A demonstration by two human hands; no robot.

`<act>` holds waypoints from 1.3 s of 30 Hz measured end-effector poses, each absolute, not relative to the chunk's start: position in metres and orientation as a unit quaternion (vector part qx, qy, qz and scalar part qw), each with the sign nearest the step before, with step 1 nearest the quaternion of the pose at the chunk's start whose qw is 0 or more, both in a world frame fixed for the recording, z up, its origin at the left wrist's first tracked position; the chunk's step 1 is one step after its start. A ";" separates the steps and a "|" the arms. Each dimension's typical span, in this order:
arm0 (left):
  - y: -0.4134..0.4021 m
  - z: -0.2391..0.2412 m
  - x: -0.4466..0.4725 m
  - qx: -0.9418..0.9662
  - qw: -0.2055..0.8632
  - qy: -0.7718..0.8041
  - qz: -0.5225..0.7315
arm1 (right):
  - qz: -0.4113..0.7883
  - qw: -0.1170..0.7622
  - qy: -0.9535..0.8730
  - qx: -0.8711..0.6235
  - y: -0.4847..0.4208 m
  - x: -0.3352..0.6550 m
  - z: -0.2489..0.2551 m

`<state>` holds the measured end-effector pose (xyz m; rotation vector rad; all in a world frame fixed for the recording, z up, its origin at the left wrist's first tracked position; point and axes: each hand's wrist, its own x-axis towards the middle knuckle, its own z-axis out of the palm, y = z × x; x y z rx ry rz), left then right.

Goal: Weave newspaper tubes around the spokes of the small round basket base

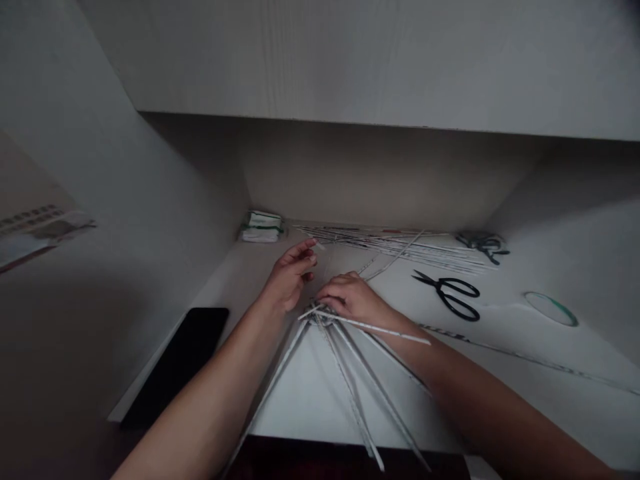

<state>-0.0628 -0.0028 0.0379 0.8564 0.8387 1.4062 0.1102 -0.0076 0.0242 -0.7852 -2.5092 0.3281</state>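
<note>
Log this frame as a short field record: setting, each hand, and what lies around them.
Setting: white desk in a recessed nook, dim light
Left hand: just behind the crossing, fingertips together, grip unclear
Right hand: palm down on the crossed paper sticks
Back: loose stick pile, white-green packet
Right side: black scissors, tape ring
Left side: black phone

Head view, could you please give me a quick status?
Right hand rests on crossed paper rods. Left hand beside them, grip unclear. Scissors apart, to the right.
</note>
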 end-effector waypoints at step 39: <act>-0.009 0.043 -0.063 0.375 0.690 0.345 0.514 | -0.072 0.390 -0.875 -0.278 -0.007 0.153 0.059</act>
